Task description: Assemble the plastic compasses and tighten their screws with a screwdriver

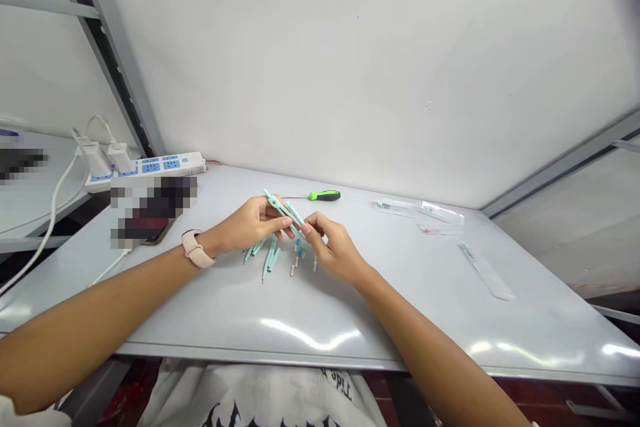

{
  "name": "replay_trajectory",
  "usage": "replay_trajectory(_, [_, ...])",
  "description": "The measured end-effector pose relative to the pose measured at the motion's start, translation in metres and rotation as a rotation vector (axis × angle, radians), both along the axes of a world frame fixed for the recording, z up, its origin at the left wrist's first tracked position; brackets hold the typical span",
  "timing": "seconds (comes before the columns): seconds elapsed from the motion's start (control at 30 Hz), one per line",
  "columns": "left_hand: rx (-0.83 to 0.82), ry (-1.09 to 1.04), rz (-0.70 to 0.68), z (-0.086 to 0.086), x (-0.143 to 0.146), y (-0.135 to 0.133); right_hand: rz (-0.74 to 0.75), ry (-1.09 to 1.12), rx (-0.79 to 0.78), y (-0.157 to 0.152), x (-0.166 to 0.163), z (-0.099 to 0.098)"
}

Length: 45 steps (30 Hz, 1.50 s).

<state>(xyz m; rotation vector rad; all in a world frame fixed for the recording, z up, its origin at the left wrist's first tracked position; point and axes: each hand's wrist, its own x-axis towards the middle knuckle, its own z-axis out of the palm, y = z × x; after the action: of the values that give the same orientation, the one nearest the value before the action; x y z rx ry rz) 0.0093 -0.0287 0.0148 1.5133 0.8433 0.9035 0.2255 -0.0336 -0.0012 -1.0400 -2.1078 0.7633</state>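
Over the glossy table [310, 320], left hand [247, 223] and right hand [335, 250] pinch a slim mint-green compass [283, 208].

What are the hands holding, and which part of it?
Both hold one green compass. The left hand grips its legs around the middle, below the hinge end that sticks out. The right hand pinches the lower leg tips.

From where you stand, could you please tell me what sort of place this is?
Likely an assembly bench: a grey table with a power strip, a screwdriver, and a compass pinched by the left hand and right hand.
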Motion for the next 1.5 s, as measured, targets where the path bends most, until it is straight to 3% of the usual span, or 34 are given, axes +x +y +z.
replay_trajectory(0.17, [-0.025, -0.017, -0.018, 0.006, -0.001, -0.003, -0.013, -0.034, 0.000, 0.000, 0.001, 0.002])
replay_trajectory(0.7, [-0.081, -0.016, 0.148, 0.009, -0.004, 0.000, 0.030, 0.016, -0.018, -0.002, 0.003, 0.005])
replay_trajectory(1.13, [-0.154, -0.119, 0.186, 0.001, -0.004, 0.004, -0.136, 0.012, 0.508, 0.003, 0.001, -0.013])
replay_trajectory(1.5, [-0.147, -0.109, 0.188, -0.001, -0.005, 0.005, -0.134, 0.015, 0.299, 0.004, 0.001, -0.007])
